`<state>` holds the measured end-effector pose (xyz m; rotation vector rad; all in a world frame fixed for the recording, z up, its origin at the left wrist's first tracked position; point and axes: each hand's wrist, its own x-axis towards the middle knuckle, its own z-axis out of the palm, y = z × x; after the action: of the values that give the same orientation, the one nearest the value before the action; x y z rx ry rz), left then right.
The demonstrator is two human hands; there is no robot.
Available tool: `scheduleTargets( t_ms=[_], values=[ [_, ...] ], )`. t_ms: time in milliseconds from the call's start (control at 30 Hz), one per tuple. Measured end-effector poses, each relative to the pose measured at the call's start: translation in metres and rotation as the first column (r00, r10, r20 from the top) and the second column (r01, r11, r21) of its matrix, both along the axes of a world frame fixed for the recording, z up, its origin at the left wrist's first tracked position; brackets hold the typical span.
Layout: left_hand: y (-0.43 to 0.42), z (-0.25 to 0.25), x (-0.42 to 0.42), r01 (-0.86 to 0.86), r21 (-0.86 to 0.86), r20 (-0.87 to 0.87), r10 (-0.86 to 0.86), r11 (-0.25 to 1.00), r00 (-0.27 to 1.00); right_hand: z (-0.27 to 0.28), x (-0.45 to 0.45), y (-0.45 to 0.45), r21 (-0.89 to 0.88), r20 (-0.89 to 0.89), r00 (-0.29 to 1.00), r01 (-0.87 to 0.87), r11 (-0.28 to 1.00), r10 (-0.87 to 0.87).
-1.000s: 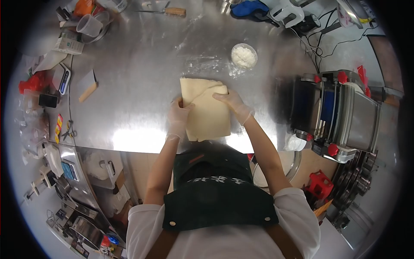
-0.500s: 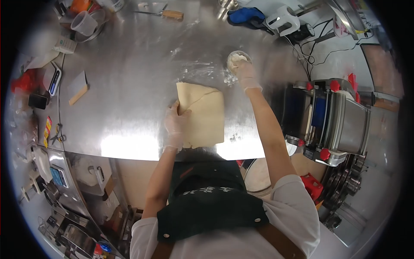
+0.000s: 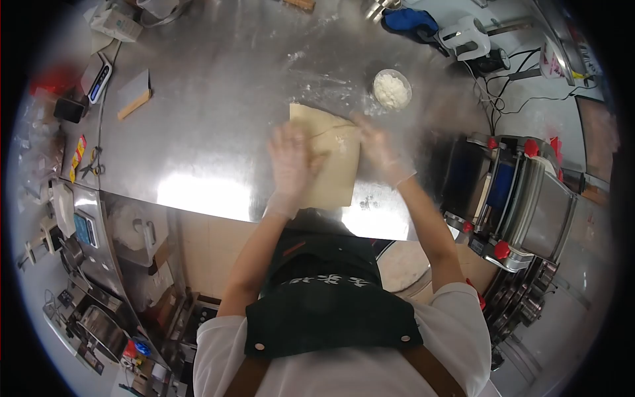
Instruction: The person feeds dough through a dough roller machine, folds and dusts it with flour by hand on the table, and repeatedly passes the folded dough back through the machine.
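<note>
A folded sheet of pale dough [image 3: 334, 169] lies on the steel table near its front edge, with a little white flour on its top. My left hand [image 3: 291, 159], gloved in clear plastic, rests over the dough's left side with its fingers apart. At the dough's upper right edge is my right hand [image 3: 377, 149], also gloved; motion smears its fingers, so their grip cannot be made out. Beyond it stands a clear bowl of white flour [image 3: 392, 90].
The steel table [image 3: 218, 99] bears a scraper [image 3: 136, 96], scissors [image 3: 92, 163] and a scale [image 3: 99, 81] at the left. A roller machine [image 3: 516, 198] stands at the right. A hand mixer [image 3: 466, 38] and blue cloth item [image 3: 411, 25] are at the back right.
My right hand has come back from the flour bowl to the dough's right edge. My left hand has moved up onto the dough. Flour now shows on the dough, and the view has shifted.
</note>
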<state>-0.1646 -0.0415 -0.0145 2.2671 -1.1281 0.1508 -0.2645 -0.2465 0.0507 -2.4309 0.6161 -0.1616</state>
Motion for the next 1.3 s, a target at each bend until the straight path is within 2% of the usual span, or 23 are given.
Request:
scheduleTargets(
  t_ms=[33,67,133,167,267,300,333,367,400,433,500,533,600,667,700,733,767,867,967,1100,1200,1267,1300],
  values=[
    [-0.022,0.005,-0.007,0.169,0.179,-0.083,-0.156,0.969,0.984,-0.003,0.001,-0.014,-0.061,0.13,0.99,0.06,0.996,-0.052],
    [-0.039,0.014,-0.013,0.343,0.336,-0.191,-0.293,0.877,0.937,-0.004,0.0,-0.027,-0.049,0.098,0.991,0.096,0.994,-0.091],
    [-0.039,0.03,-0.037,0.574,0.39,-0.225,-0.53,0.72,0.818,-0.002,0.0,-0.05,-0.037,0.039,0.986,0.164,0.986,-0.163],
    [-0.034,0.038,-0.048,0.668,0.412,-0.245,-0.631,0.62,0.736,-0.007,-0.005,-0.047,-0.13,0.054,0.992,0.119,0.984,-0.113],
    [0.023,0.006,-0.066,0.705,0.281,-0.268,-0.653,0.651,0.709,-0.044,-0.05,-0.003,-0.394,0.019,0.998,-0.044,0.918,0.056],
    [0.039,0.019,-0.05,0.658,0.32,-0.37,-0.55,0.681,0.749,-0.054,-0.061,0.027,-0.468,-0.039,0.992,-0.123,0.875,0.118],
    [0.054,0.033,-0.03,0.612,0.366,-0.46,-0.435,0.701,0.774,-0.072,-0.072,0.057,-0.416,0.017,0.978,-0.18,0.892,0.206],
    [0.067,0.023,-0.019,0.401,0.374,-0.309,-0.295,0.836,0.904,-0.085,-0.075,0.085,-0.366,0.077,0.954,-0.242,0.899,0.288],
    [0.081,0.01,-0.014,0.171,0.342,-0.159,-0.123,0.924,0.98,-0.062,-0.059,0.109,-0.309,-0.056,0.927,-0.37,0.876,0.372],
    [0.082,-0.004,-0.001,0.016,0.198,-0.302,0.046,0.98,0.952,-0.034,-0.038,0.125,-0.236,-0.18,0.872,-0.488,0.84,0.456],
    [0.063,-0.001,0.013,-0.141,0.097,-0.31,0.164,0.985,0.937,-0.038,0.002,0.114,-0.313,-0.141,0.911,-0.412,0.856,0.387],
    [0.051,-0.001,0.019,-0.156,0.106,-0.433,0.187,0.982,0.882,-0.043,0.019,0.102,-0.346,-0.121,0.929,-0.371,0.862,0.351],
    [0.025,0.004,0.029,-0.181,0.128,-0.654,0.22,0.975,0.723,-0.045,0.034,0.064,-0.429,-0.253,0.955,-0.256,0.866,0.157],
    [0.002,0.024,0.031,-0.189,0.169,-0.782,0.248,0.967,0.573,-0.088,0.012,0.034,-0.588,-0.009,0.995,0.075,0.806,-0.099],
    [-0.004,0.029,0.034,-0.191,0.189,-0.833,0.26,0.963,0.488,-0.078,0.004,0.038,-0.216,0.044,0.95,0.31,0.926,-0.308],
    [-0.005,0.026,0.038,-0.209,0.177,-0.856,0.255,0.962,0.45,-0.068,-0.009,0.048,0.193,0.008,0.866,0.49,0.85,-0.501],
    [-0.005,0.02,0.039,-0.226,0.168,-0.877,0.25,0.96,0.41,-0.056,-0.014,0.052,0.555,-0.113,0.758,0.584,0.592,-0.642],
    [0.0,-0.01,0.042,-0.216,0.117,-0.937,0.18,0.969,0.3,-0.035,-0.008,0.044,0.721,-0.298,0.799,0.547,0.426,-0.522],
    [0.003,-0.01,0.053,-0.157,0.079,-0.959,0.117,0.984,0.256,-0.018,0.001,0.03,0.918,-0.255,0.909,0.334,0.213,-0.329],
    [0.009,-0.008,0.058,0.036,-0.011,-0.939,-0.023,0.999,0.343,-0.004,-0.015,0.048,0.937,-0.033,0.936,0.151,0.316,-0.35],
    [0.019,0.011,0.041,-0.117,-0.175,-0.979,-0.161,0.978,0.125,0.014,-0.037,0.06,0.932,0.02,0.946,0.099,0.348,-0.323],
    [0.023,0.027,0.033,-0.133,-0.217,-0.973,-0.204,0.967,0.111,0.031,-0.049,0.067,0.936,0.007,0.95,0.103,0.336,-0.311],
    [0.022,0.035,0.033,-0.143,-0.237,-0.969,-0.224,0.961,0.104,0.039,-0.052,0.063,0.913,0.018,0.948,0.114,0.391,-0.319]
  ],
)
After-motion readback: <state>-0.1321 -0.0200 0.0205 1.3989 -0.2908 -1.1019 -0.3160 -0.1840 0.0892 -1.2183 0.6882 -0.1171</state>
